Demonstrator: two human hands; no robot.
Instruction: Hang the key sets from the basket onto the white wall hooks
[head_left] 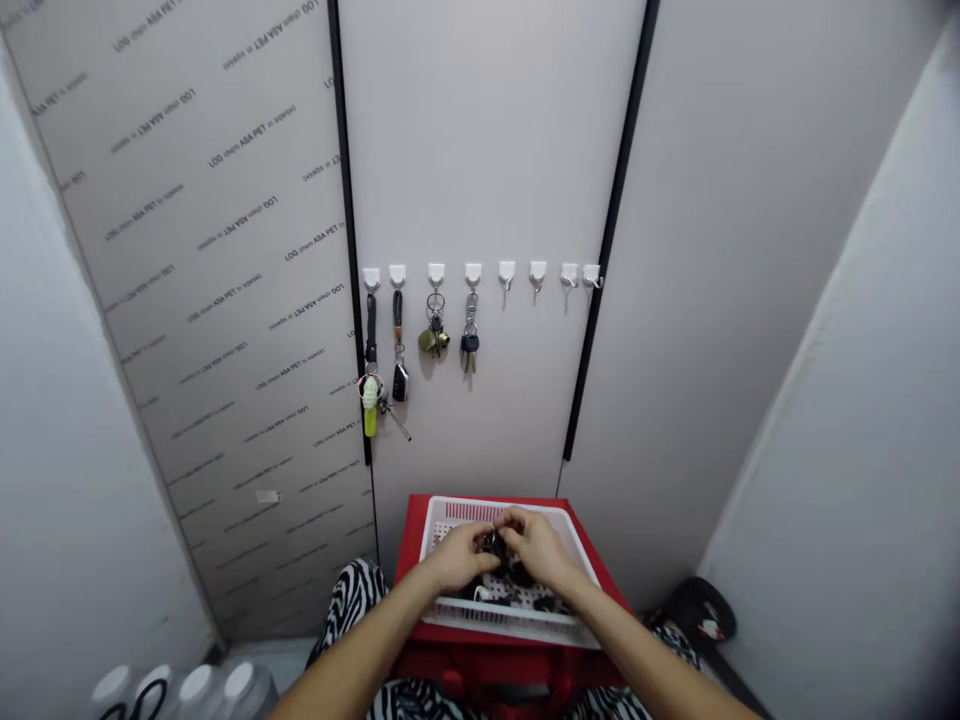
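Note:
Over the white plastic basket (480, 618), my left hand (459, 558) and my right hand (538, 548) face each other with bent fingers. Between them is what looks like a dark bunch of keys (493, 543), with a small shiny part at the top. The fingertips of both hands close on it, though its details are too small to make out. More dark items and a white hook-shaped piece (481, 593) lie in the basket below, partly covered by my hands.
The basket stands on a red box (415, 525). Ahead, white hooks (507, 272) line a pale panel; key sets (470, 343) hang from the leftmost several. Several white-capped bottles (196, 684) stand at lower left. A dark object (697, 608) lies on the right.

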